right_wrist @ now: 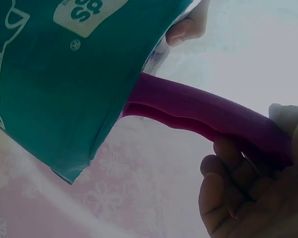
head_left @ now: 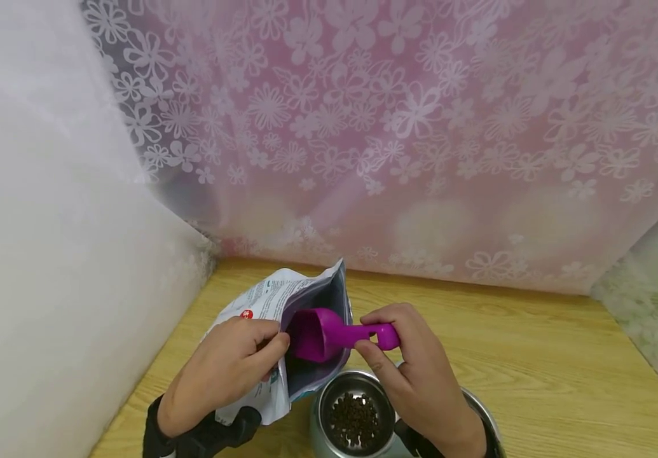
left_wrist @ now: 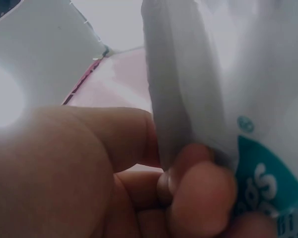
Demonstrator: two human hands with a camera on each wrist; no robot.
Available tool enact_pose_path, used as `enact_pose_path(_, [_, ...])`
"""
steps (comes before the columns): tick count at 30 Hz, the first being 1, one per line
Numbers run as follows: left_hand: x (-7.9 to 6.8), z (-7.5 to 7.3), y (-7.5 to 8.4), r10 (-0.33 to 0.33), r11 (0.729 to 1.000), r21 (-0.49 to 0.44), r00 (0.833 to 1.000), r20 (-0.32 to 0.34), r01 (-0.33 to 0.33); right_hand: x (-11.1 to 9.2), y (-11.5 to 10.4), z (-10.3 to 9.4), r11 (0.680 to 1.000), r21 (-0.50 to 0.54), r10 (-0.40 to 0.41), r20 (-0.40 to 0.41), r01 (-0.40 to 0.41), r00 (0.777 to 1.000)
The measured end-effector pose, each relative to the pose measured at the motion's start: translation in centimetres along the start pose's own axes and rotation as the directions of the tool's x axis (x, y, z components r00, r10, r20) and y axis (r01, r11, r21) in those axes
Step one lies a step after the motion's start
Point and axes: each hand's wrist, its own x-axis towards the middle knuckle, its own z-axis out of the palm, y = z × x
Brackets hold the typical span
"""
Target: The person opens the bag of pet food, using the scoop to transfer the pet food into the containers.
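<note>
A white and teal bag [head_left: 262, 296] is tilted with its mouth facing right. My left hand [head_left: 228, 366] pinches the near edge of that mouth between thumb and fingers. In my right hand [head_left: 420, 372] is the handle of a purple scoop [head_left: 320, 334], whose bowl lies inside the bag's mouth. The right wrist view shows the scoop's grooved handle [right_wrist: 198, 106] leaving the bag's teal side [right_wrist: 79, 94]. Below the bag opening stands a metal bowl [head_left: 324, 420] with brown kibble [head_left: 354, 416] in its bottom.
A second metal rim [head_left: 480, 407] shows partly behind my right wrist. Everything stands on a wood-grain tabletop [head_left: 523, 343]. A pink flowered curtain [head_left: 397, 140] closes off the back, and a white sheet [head_left: 48, 222] hangs along the left.
</note>
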Motion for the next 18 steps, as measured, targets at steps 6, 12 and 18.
enact_pose_path(6, [-0.07, 0.22, -0.13, 0.0, 1.0, 0.004, 1.0, -0.017, 0.0, -0.05, 0.16, 0.08, 1.0, 0.016, 0.004, 0.008, -0.004, 1.0])
enact_pose_path(12, [-0.04, 0.16, -0.07, -0.009, 1.0, -0.013, 1.0, 0.013, 0.009, -0.11, 0.42, 0.21, 0.999, 0.023, 0.035, 0.039, -0.036, 0.999])
enact_pose_path(18, [0.0, 0.14, -0.02, -0.002, 1.0, -0.004, 1.0, 0.005, 0.002, 0.01, 0.46, 0.13, 0.995, 0.05, 0.086, 0.104, -0.092, 0.991])
